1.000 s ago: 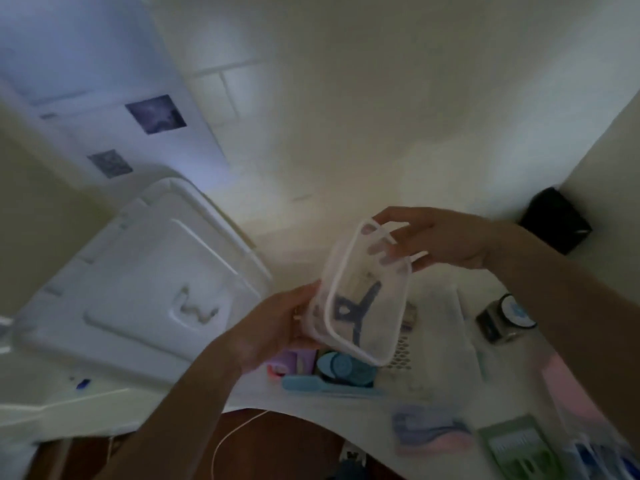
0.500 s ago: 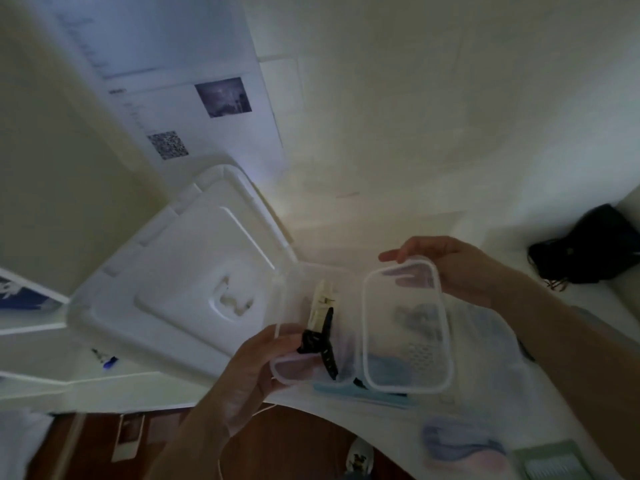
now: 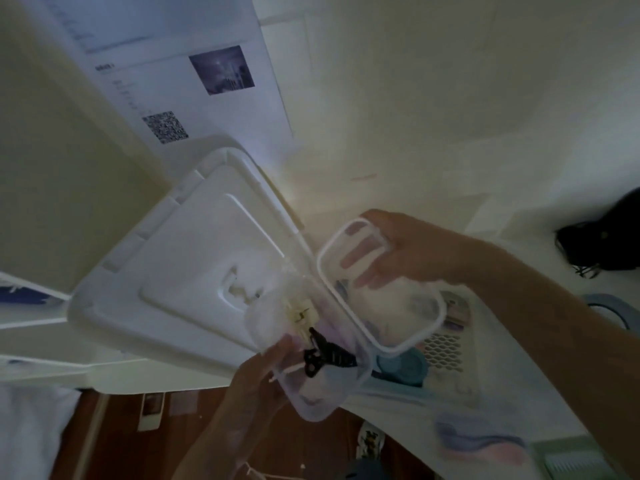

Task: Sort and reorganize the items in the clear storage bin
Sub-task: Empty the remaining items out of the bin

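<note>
Clear small container (image 3: 311, 344) lay open, left hand (image 3: 258, 382) gripping its base, right hand (image 3: 398, 254) holding its lid (image 3: 377, 289); black clip (image 3: 325, 353) inside, sorting apparently early.

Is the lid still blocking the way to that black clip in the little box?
No. The right hand holds the lid off to the side, so the box in the left hand is open above the black clip.

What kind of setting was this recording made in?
Probably a home room, perhaps a bedroom or study corner. A large white plastic bin lid leans by a cream wall, a printed sheet with a QR code hangs there, and small toiletry-like items lie on a white surface.
</note>
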Motion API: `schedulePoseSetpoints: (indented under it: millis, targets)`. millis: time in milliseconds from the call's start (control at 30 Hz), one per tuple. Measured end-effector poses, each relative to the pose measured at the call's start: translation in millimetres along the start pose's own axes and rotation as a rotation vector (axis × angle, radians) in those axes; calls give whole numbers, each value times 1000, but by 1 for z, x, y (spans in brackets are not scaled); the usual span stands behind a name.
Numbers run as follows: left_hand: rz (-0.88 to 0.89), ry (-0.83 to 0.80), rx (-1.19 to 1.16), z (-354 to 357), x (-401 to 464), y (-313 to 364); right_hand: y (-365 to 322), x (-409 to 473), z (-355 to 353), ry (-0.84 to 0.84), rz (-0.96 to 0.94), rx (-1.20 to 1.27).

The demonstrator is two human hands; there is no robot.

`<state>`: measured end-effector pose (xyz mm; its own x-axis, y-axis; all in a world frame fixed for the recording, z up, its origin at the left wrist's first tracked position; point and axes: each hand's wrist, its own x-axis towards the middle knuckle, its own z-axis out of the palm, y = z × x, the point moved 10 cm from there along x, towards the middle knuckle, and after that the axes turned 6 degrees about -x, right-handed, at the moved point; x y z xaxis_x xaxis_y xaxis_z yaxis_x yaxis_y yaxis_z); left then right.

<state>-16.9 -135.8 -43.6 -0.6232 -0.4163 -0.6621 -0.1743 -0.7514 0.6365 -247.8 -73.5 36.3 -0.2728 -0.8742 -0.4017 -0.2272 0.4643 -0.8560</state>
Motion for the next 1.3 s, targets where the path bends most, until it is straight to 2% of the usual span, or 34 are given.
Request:
schedulePoseSetpoints:
  millis: [67,167,300,433,567,667,733,767,800,867,933,1000,1133,1300]
  targets:
    - [56,76,188,-9,0,19,-20,6,-2,-138,-17,-41]
    - [229,28,450,3,2,61,-40,17,6,-342,-31,-88]
    - [215,-27,582,27,14,68,-61,43,18,-421,-67,-220]
    - [289,150,488,20,31,62,-75,67,25,-302,-102,-266]
    - [358,344,368,-11,30,58,-97,70,12,-1,-327,-549]
    - [305,446,206,-40,22,48,-78,54,-18,332,-408,-282]
    - [267,491,131,-55,19,42,-28,48,-33,578,-325,-191]
    - [264,504,115,-61,19,41,3,52,-32,631,-237,-229]
    - [261,518,107,-64,17,40,37,61,-23,601,-140,-300]
    - [272,545,110,-71,15,38,98,80,10,395,18,-429]
    - [306,567,123,-77,11,37,141,95,46,200,92,-486]
    - [316,593,127,-83,8,34,168,110,75,110,133,-531]
    - [351,620,122,-92,5,33,203,138,107,125,168,-591]
    - [349,635,102,-92,1,31,193,130,84,347,78,-479]
